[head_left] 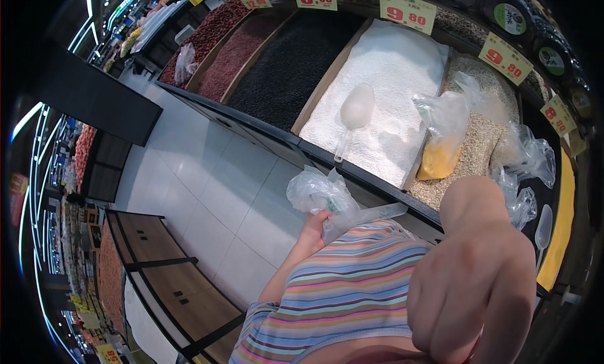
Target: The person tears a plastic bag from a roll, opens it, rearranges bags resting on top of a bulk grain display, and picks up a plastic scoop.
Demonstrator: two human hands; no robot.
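Observation:
My left hand [313, 230] is closed around a crumpled clear plastic bag [319, 193], in front of the striped shirt. A translucent, flat-ended plastic piece [387, 211] sticks out to the right beside the bag; what it belongs to I cannot tell. Very near the camera is my right hand [472, 288], its fingers curled in and their tips hidden, so anything inside them does not show. Past the bag, a clear scoop [357, 107] lies on the white grain [396, 68]. A plastic bag with yellow grain [440, 156] rests at the white bin's right edge.
Dark grain [283, 62] and red beans [217, 30] fill bins to the left. Price signs [408, 11] stand along the back. Other clear bags [525, 156] and another scoop [543, 229] lie at right. A wooden cabinet [170, 263] stands across the tiled floor [207, 175].

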